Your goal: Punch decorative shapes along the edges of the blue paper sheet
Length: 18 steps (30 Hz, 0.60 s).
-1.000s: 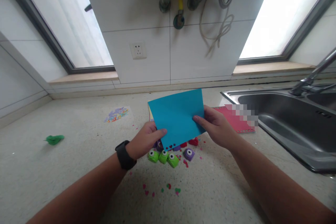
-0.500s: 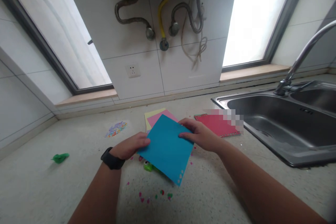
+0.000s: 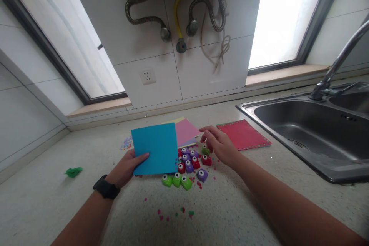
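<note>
Left hand (image 3: 128, 165) is pinching the blue sheet (image 3: 155, 144) at its lower left, thumb in front, holding it tipped up over the counter (image 3: 40, 196). From where I'm standing, the right hand (image 3: 220, 145) is hanging beside a dark green punch (image 3: 205, 150), fingers loosely bent and apart; whether they're touching it I can't tell. The blue sheet is showing only a few holes by its lower right corner, so it looks barely begun, while the red sheet (image 3: 245, 134) is showing holes along its edges and looks nearly done.
</note>
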Tool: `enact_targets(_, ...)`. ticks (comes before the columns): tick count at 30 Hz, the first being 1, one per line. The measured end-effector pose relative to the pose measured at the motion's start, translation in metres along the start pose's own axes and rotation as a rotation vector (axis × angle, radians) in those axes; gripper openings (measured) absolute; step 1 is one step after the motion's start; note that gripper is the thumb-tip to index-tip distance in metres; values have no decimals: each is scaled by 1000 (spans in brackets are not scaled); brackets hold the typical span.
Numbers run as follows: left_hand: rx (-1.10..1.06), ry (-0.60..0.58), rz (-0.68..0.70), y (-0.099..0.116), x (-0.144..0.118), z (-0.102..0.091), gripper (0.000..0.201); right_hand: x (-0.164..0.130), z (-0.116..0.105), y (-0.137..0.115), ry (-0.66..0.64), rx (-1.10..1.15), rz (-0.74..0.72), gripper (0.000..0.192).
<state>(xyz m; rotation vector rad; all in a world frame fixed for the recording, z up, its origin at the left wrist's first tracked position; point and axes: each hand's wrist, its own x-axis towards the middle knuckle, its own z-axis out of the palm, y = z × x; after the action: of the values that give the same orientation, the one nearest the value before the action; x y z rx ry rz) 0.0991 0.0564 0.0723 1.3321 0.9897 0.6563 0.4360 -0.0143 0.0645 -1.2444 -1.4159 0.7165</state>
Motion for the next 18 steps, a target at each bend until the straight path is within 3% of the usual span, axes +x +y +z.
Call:
enact_targets(3,-151,218,33,-20,-6,-5,53,-1,1,4,-38,-248,-84,31)
enact_targets(5,-203,269,2,-28,-10,0,53,-2,2,5,-86,-372,-126,28)
enact_targets(11,-202,127,-15,-24,-10,15,66,0,10,3,-202,-596,-281,16)
enact_targets(18,-181,156,7,-26,-8,13,65,-2,26,-16,-457,-803,-393,24)
